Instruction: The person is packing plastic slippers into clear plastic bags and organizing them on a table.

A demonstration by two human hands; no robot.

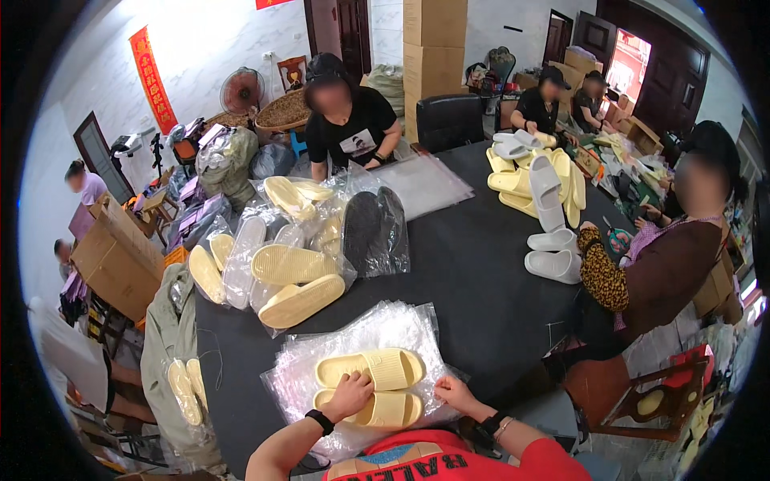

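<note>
On the bag stack (377, 325): I see two yellow slippers (370, 369).
Left hand (350, 395): flat, fingers spread on near slipper.
Right hand (454, 393): pinching stack's right edge.

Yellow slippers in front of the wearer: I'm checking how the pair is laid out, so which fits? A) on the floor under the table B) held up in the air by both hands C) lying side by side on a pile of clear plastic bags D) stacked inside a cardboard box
C: the pair of yellow slippers lies side by side on the clear plastic bags, the left hand resting on the nearer one and the right hand at the bags' edge.
</note>
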